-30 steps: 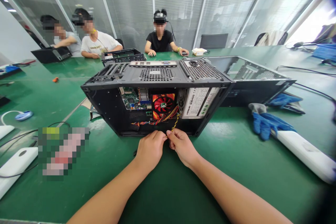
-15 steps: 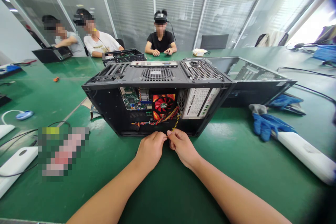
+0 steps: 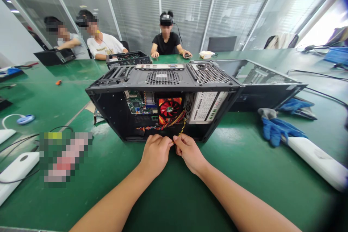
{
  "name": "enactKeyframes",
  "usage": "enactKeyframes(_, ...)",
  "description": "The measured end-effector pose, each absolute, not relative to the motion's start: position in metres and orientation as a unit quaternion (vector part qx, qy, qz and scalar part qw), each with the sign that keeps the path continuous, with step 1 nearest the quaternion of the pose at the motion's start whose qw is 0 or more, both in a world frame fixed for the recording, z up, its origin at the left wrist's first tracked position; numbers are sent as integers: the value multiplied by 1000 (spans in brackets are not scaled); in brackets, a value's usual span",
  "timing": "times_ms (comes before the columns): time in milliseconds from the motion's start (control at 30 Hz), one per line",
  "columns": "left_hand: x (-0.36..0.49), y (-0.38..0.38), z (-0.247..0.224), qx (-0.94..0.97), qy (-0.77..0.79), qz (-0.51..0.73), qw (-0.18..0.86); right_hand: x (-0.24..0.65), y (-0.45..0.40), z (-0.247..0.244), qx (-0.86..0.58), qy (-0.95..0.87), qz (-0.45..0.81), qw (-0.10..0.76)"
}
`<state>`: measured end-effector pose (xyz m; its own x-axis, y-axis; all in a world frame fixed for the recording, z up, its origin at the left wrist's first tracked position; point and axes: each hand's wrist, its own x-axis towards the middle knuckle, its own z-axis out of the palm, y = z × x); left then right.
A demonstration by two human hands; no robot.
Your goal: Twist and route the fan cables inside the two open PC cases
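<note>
An open black computer case [image 3: 108, 112] lies in front of me with its inside facing me. A twisted yellow-and-black cable [image 3: 183, 127] runs out of it toward my hands. My left hand [image 3: 156, 154] pinches this cable near its lower end, at the front edge of the case. Right beside it, my right hand [image 3: 189, 152] also has the cable between thumb and fingers. The cable's tip is hidden by the fingers. Inside the case are a red cooling fan [image 3: 169, 109], a labelled power supply [image 3: 208, 107], a motherboard [image 3: 136, 103] and bundled coloured wires [image 3: 160, 127].
Blue-grey work gloves [image 3: 274, 128] and a white power strip [image 3: 318, 161] lie at right. A case side panel [image 3: 272, 96] stands behind them. Another power strip [image 3: 19, 172] and a blurred item [image 3: 66, 157] are at left. Several co-workers sit across the green table [image 3: 239, 174].
My hands keep their pinch on the cable, almost still. Across the table, the co-worker in black has spread both hands apart, one now on a small dark object at right.
</note>
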<state>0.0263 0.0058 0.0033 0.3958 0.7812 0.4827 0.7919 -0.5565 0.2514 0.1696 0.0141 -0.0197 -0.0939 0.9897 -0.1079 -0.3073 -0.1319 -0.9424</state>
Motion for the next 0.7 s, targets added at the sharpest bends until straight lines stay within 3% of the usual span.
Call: enactKeyframes(700, 25, 8, 6, -849, -452, -270, 49, 169, 14, -19, -423, -402, 621, 523)
